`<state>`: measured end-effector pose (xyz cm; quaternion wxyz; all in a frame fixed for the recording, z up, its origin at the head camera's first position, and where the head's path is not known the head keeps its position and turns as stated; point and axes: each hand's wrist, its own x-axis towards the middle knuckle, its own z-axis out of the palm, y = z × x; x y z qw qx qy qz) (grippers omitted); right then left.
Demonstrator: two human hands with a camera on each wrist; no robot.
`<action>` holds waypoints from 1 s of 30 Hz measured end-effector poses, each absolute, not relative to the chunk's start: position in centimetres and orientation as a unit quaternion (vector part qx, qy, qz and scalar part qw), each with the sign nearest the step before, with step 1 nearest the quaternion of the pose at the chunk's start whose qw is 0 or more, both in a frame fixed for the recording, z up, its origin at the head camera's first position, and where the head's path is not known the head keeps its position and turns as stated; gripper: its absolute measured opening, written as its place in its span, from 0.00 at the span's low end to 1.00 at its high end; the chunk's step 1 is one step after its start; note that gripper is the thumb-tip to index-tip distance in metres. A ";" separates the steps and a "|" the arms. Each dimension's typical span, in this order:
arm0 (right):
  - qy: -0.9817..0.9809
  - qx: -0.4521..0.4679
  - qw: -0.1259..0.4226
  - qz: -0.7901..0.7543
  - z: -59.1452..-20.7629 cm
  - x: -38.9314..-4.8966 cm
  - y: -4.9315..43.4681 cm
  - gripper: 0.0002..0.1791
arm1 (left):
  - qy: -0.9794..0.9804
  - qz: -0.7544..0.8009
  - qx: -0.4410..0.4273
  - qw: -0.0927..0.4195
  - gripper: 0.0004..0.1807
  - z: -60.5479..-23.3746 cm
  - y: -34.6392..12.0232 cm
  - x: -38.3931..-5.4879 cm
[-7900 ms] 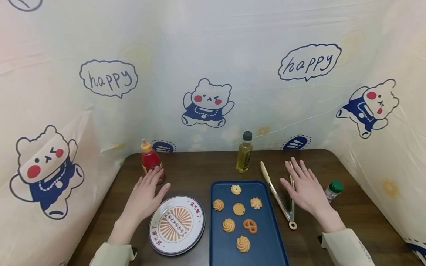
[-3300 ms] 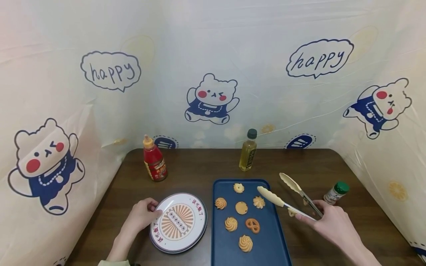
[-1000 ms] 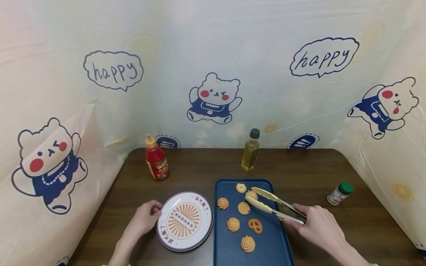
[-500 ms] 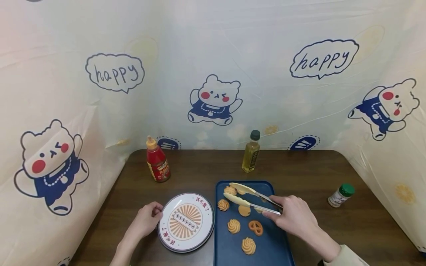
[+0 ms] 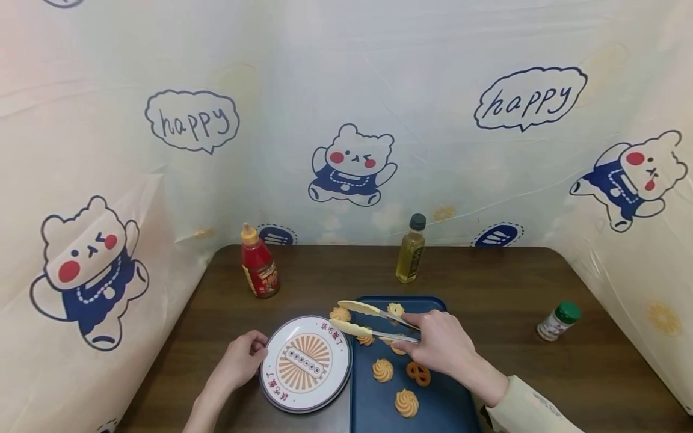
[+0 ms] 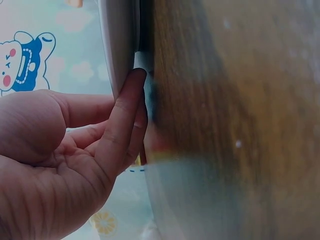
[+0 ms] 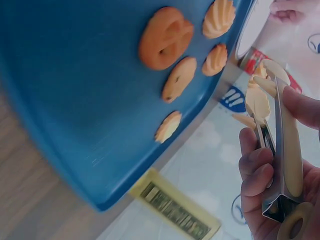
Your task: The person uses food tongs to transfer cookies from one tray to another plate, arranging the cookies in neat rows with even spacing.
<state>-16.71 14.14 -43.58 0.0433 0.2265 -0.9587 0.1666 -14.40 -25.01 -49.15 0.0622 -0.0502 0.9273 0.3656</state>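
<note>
In the head view my right hand (image 5: pixel 446 343) grips a pair of metal tongs (image 5: pixel 352 329) with cream tips. A fluted cookie (image 5: pixel 340 313) is held between those tips, raised near the gap between plates and tray. The right wrist view shows my fingers curled round the tongs (image 7: pixel 287 145). My left hand (image 5: pixel 240 361) pinches the left rim of the top white patterned plate (image 5: pixel 332 355); another plate shows beneath. In the left wrist view, fingers lie under the plate's rim (image 6: pixel 117 40). On the blue tray (image 5: pixel 373 409) lie a pretzel cookie (image 5: pixel 418 373) and several other cookies.
Behind the plates stands a red sauce bottle (image 5: pixel 260 267) with a yellow cap. An oil bottle (image 5: pixel 410 255) is behind the tray, and a green-capped shaker (image 5: pixel 557 322) is on the right. A printed cloth (image 5: pixel 444 150) hangs along the table's back and sides.
My right hand took up the tongs from the table, and they picked a fluted cookie off the tray's right side. The cookie has moved left towards the plates. My left hand came down to the plate's rim.
</note>
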 end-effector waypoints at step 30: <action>-0.942 0.302 -0.006 0.147 -46.1 -17.7 6.3 0.28 | 0.931 0.359 -0.047 0.052 0.05 -49.2 -24.8 -14.4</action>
